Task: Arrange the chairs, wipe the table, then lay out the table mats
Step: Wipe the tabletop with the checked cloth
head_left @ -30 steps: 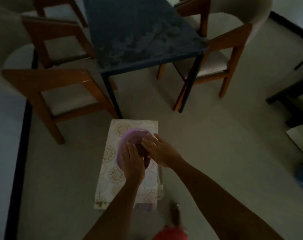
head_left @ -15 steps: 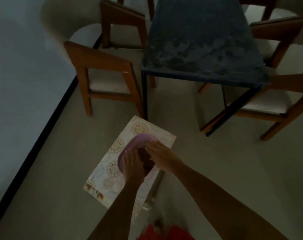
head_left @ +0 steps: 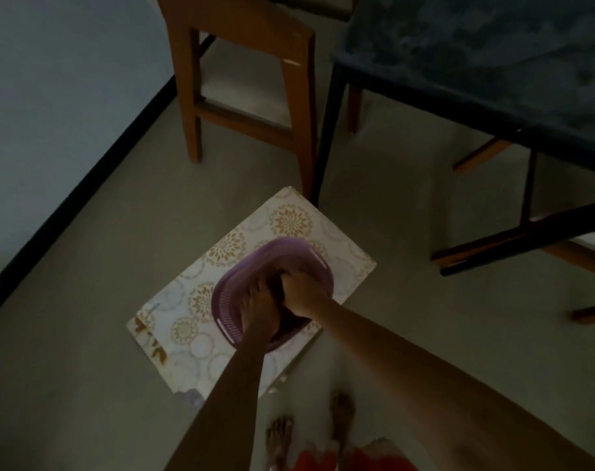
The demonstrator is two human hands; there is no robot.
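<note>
Head view: both hands are down in a purple basket (head_left: 235,300) that sits on a patterned surface (head_left: 194,300), probably a small stool or stand top; its support is hidden. The left hand (head_left: 258,311) lies flat-ish inside the basket, fingers extended toward the far side. The right hand (head_left: 303,294) has its fingers curled over something dark in the basket (head_left: 275,283). Light is too dim to tell whether that is the cloth or a mat, or whether the grip is closed on it.

Judgement: this is the fetch step for the wipe or the mats. To do it well, pin the basket with the left hand, lift the item straight up with the right, and clear the rim before swinging, so the light basket doesn't tip or slide off the patterned top.

Edges: the basket sits right of centre on the top, close to its near right edge, so a sideways pull is risky. The top's far corner is just beside the table leg (head_left: 323,137) and the chair leg (head_left: 301,130).

Room: the dark table (head_left: 476,62) is far right and its near edge overhangs. The wooden chair (head_left: 241,45) is far left of it, and another chair's frame (head_left: 527,239) angles out on the right. Open floor (head_left: 85,266) lies left toward the wall (head_left: 51,79), and bare feet (head_left: 340,416) stand close behind the stand. The cleanest path is up, then right over the table edge
</note>
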